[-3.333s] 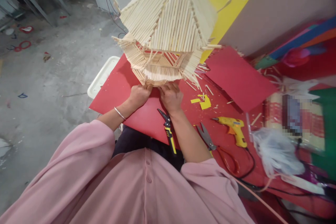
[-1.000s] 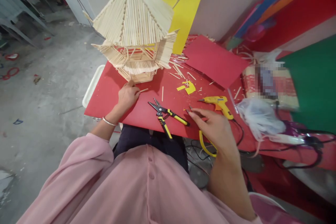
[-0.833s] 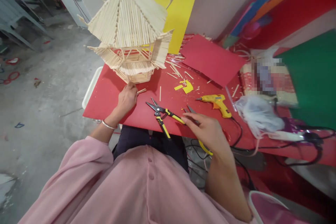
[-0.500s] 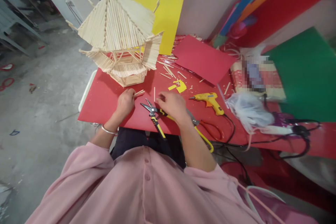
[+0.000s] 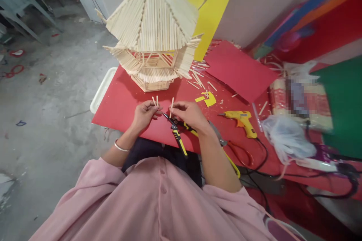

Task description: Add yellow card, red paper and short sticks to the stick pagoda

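My left hand [image 5: 144,116] pinches short wooden sticks [image 5: 157,100], whose ends point up toward the model. Opposite it, my right hand [image 5: 188,113] holds one upright wooden stick [image 5: 172,106] between thumb and fingers. Black and yellow pliers [image 5: 177,133] lie with jaws spread at the table's front edge, between and just below the hands. A second tool with yellow and black handles [image 5: 190,130] is partly hidden under my right hand. Behind the hands stands a pagoda-like model [image 5: 161,19] of wooden sticks, with two roof tiers.
A yellow glue gun [image 5: 240,119] lies to the right on the red table [image 5: 113,105]. Yellow scraps [image 5: 209,99], loose sticks [image 5: 198,79] and a red sheet [image 5: 240,69] lie behind. Further right are a plastic bag [image 5: 288,139] and black cables [image 5: 263,158].
My right hand has picked up the stick that lay on the table. My left hand has turned its sticks upright, and the hands are closer together. The view has shifted left.
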A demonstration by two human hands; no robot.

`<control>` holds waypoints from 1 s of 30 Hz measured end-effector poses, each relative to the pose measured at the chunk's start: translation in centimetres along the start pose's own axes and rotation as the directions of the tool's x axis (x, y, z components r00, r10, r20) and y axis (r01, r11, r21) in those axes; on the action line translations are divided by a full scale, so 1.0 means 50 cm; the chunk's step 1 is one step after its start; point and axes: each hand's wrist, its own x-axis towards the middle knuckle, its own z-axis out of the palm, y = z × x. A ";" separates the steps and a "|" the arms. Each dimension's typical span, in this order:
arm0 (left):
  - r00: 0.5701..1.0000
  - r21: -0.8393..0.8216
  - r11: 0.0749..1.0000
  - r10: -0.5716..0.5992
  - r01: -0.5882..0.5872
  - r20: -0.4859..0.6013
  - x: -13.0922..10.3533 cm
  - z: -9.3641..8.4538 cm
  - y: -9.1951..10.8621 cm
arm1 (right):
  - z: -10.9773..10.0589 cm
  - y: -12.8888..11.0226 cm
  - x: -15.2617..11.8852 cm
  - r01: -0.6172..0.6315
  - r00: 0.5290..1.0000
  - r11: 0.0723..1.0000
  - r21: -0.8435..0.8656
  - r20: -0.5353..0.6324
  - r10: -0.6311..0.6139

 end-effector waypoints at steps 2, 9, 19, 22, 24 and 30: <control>0.999 -0.003 1.000 -0.019 0.019 0.036 -0.002 -0.003 -0.004 | 0.019 -0.001 -0.008 0.004 1.000 0.992 0.123 0.003 -0.005; 0.978 0.234 0.958 0.131 -0.168 0.165 -0.010 -0.034 -0.001 | 0.058 -0.008 0.003 0.203 0.975 0.979 0.027 -0.103 -0.199; 0.796 0.751 0.399 0.542 -0.526 0.270 0.003 -0.061 -0.055 | 0.095 0.034 0.000 0.234 0.963 0.948 -0.216 -0.085 -0.257; 0.784 0.778 0.338 0.546 -0.530 0.297 0.001 -0.060 -0.063 | 0.100 0.037 0.000 0.229 0.959 0.932 -0.281 -0.099 -0.265; 0.778 0.778 0.328 0.551 -0.536 0.303 0.000 -0.060 -0.065 | 0.100 0.032 -0.003 0.235 0.958 0.917 -0.323 -0.080 -0.274; 0.822 0.755 0.407 0.484 -0.515 0.300 -0.001 -0.061 -0.056 | 0.099 0.013 -0.016 0.358 0.923 0.849 -0.389 0.006 -0.386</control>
